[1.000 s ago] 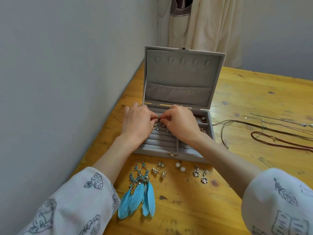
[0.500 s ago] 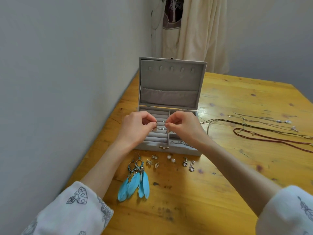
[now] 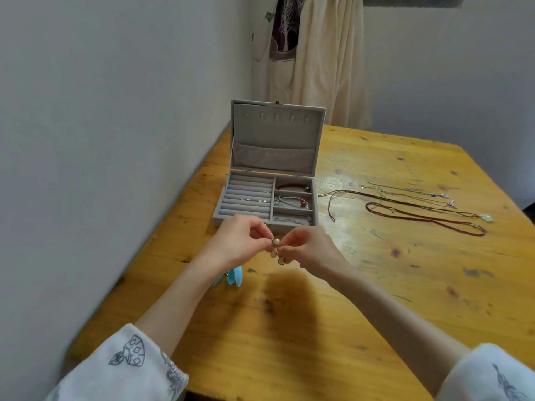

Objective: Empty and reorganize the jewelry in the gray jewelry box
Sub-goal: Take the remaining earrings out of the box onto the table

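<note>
The gray jewelry box (image 3: 246, 211) stands open on the wooden table (image 3: 376, 285), lid upright. Small studs sit in its ring rolls on the left; a dark red bracelet (image 3: 292, 186) and thin chains lie in its right compartments. In front of the box, my left hand (image 3: 240, 241) and my right hand (image 3: 309, 247) are raised above the table, and both pinch a pair of pearl drop earrings (image 3: 276, 251) between them. Blue feather earrings (image 3: 234, 277) peek out under my left wrist, mostly hidden.
Several cord necklaces (image 3: 419, 209) lie spread on the table to the right of the box. A gray wall (image 3: 101, 169) runs along the table's left edge. A cream garment (image 3: 318, 53) hangs behind the table.
Both hands lifted out of the box's ring rolls and drew back toward me with the pearl earrings. The camera view tilted up and pulled away from the box.
</note>
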{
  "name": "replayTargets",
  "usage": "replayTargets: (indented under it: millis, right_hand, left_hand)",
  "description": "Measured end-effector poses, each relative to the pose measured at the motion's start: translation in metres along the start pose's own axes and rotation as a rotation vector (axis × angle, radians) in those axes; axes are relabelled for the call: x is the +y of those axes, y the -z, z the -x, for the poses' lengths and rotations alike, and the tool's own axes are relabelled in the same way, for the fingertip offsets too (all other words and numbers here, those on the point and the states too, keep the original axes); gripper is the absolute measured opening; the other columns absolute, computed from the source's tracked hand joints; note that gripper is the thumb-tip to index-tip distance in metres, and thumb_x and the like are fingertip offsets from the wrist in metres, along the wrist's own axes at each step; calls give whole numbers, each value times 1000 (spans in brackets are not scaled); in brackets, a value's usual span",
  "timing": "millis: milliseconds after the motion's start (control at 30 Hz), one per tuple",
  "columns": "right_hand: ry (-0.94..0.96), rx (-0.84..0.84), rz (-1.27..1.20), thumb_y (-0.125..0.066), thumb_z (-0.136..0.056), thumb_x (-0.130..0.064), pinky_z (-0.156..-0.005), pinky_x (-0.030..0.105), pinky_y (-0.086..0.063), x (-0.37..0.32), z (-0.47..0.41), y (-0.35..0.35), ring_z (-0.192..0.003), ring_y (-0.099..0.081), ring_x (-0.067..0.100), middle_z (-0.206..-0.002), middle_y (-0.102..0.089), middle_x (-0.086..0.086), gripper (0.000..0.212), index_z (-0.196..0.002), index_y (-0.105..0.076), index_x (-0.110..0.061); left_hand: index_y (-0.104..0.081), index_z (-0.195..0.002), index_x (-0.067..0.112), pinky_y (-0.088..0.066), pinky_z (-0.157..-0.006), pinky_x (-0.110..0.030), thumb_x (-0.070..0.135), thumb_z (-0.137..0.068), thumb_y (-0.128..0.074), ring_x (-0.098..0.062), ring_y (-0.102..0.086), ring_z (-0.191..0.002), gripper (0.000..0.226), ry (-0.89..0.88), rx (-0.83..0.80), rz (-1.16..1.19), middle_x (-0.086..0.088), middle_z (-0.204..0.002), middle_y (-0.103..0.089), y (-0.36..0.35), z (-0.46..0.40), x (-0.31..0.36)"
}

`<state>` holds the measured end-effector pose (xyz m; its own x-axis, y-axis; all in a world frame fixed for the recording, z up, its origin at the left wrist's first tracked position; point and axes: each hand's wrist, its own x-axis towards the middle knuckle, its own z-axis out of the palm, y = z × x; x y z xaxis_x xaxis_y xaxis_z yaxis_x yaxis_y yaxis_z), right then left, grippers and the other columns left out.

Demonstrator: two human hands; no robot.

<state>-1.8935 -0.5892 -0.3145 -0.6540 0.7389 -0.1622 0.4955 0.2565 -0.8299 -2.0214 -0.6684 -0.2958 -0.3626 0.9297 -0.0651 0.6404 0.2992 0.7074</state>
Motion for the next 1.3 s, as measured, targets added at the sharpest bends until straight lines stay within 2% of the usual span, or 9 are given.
replayTargets:
  millis: [67, 167, 267, 400, 467, 567, 833, 1000, 1300]
  right_hand:
    - [-39, -19, -5, -65, -83, -11, -46, 6, -40, 4, 1, -3, -62, -61, 8, -71, -66, 3, 10, -74, -63, -16]
    - [-66, -25, 16, -65, -82, -10, -69, 23, -53, 8, 0, -7, -69, -65, 14, -74, -68, 6, 11, -72, -65, -15]
    - [-75, -23, 28, -64, -82, -10, -78, 30, -53, 11, -6, -9, -67, -64, 12, -70, -68, 5, 7, -76, -68, -13]
    - [-62, 18, 70, -65, -82, -14, -70, 29, -55, 13, -14, -13, -67, -63, 13, -72, -67, 2, 7, -81, -72, -11]
    - [-48, 41, 101, -66, -82, -17, -56, 18, -45, 13, -17, -14, -62, -55, 5, -74, -63, -1, 9, -85, -73, -11]
    - [-53, 52, 103, -65, -83, -19, -51, 16, -34, 16, -22, -15, -58, -47, 1, -75, -62, -2, 11, -87, -74, -12]
    - [-53, 110, 183, -66, -83, -22, -61, 21, -43, 19, -25, -18, -78, -57, 9, -87, -71, 0, 14, -93, -75, -18]
    - [-60, 103, 203, -66, -82, -22, -78, 32, -52, 19, -24, -19, -91, -61, 14, -93, -73, 0, 13, -92, -75, -21]
    - [-13, 116, 170, -65, -83, -23, -71, 23, -45, 16, -21, -11, -80, -58, 10, -91, -71, 0, 16, -95, -74, -17]
  left_hand:
    - [-65, -82, 21, -53, -76, -23, 16, -81, -66, -7, -63, -83, 5, 30, -35, -41, 4, -84, -70, -8, 2, -4]
    - [-65, -81, 23, -52, -78, -24, 16, -82, -66, -6, -63, -83, 7, 78, -62, -81, 5, -82, -69, -14, 1, -9]
    - [-66, -79, 25, -49, -89, -35, 19, -82, -66, -7, -62, -86, 7, 125, -46, -136, 8, -79, -67, -19, -4, -12]
    - [-70, -84, 27, -39, -100, -39, 25, -83, -65, -12, -58, -98, 5, 128, 16, -210, 8, -89, -67, -26, -13, -14]
    - [-70, -91, 28, -31, -99, -36, 29, -85, -63, -13, -55, -104, 10, 117, 44, -287, 7, -99, -68, -29, -17, -14]
    - [-71, -94, 29, -28, -95, -35, 32, -85, -63, -16, -48, -112, 13, 124, 83, -348, 6, -106, -66, -31, -23, -16]
    - [-70, -98, 31, -27, -91, -33, 32, -86, -61, -18, -39, -116, 15, 120, 90, -416, 6, -110, -60, -31, -26, -15]
    - [-69, -101, 32, -26, -91, -33, 33, -87, -60, -19, -38, -116, 17, 117, 91, -430, 5, -113, -58, -32, -26, -16]
    - [-68, -99, 29, -27, -93, -34, 30, -86, -61, -16, -44, -113, 15, 63, 156, -353, 6, -106, -62, -25, -24, -17]
